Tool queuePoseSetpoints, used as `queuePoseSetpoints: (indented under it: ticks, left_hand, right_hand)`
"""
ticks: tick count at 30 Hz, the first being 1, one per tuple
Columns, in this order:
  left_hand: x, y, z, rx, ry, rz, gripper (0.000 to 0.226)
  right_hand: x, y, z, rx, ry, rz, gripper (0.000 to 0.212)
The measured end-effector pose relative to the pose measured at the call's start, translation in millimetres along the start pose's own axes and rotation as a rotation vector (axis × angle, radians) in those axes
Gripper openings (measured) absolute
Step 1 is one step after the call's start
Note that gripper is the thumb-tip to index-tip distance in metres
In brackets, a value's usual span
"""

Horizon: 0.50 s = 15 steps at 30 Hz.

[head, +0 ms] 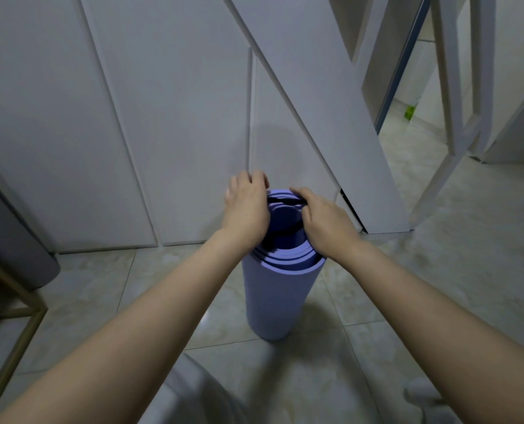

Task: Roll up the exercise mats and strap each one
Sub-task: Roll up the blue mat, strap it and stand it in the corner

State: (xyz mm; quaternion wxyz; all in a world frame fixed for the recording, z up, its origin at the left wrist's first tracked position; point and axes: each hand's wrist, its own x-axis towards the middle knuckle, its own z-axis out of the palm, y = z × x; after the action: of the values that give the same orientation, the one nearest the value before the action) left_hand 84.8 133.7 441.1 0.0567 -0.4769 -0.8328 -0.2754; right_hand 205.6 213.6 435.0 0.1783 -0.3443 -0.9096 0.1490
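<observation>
A rolled purple exercise mat stands upright on the tiled floor in front of white wardrobe doors. Its spiral top end faces me. A black strap lies across that top end. My left hand grips the left rim of the roll, fingers curled over the far edge. My right hand is on the right rim, its fingers curled round the strap. The lower stretch of the strap is partly hidden between the hands.
White wardrobe doors stand close behind the mat. A white panel leans diagonally at the right, with white ladder-like rails beyond. A grey seat with a gold frame stands at the left. Pale tiles cover the floor.
</observation>
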Motion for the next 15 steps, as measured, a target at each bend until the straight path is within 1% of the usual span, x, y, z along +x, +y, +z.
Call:
queuePoseSetpoints:
  ticks: [1, 2, 4, 6, 8, 10, 12, 15]
  left_hand:
    - [-1, -2, -2, 0.084, -0.039, -0.020, 0.026]
    - [-2, -3, -4, 0.088, -0.093, -0.050, 0.025]
    - [-1, -2, -8, -0.028, -0.182, -0.111, 0.024]
    - [3, -1, -13, -0.159, -0.202, -0.182, 0.028]
    - [7, -1, -20, -0.315, -0.250, -0.279, 0.028]
    - [8, -1, -25, -0.494, -0.347, -0.379, 0.025]
    - [6, -1, -28, -0.570, -0.422, -0.455, 0.027]
    - [4, -3, -27, -0.583, -0.467, -0.523, 0.027]
  right_hand:
    - [-1, 3, -2, 0.006, 0.007, 0.011, 0.048]
    - [-2, 4, -4, 0.014, 0.009, 0.011, 0.047]
    - [-6, 5, -6, 0.037, 0.012, -0.003, 0.046]
    - [-9, 5, -8, 0.062, 0.020, 0.006, 0.043]
    - [-10, 6, -8, 0.077, 0.038, 0.048, 0.040]
    - [-10, 7, -6, 0.120, 0.085, 0.100, 0.035]
    - [-10, 7, -4, 0.182, 0.139, 0.150, 0.032]
    - [-8, 3, -1, 0.247, 0.165, 0.206, 0.030]
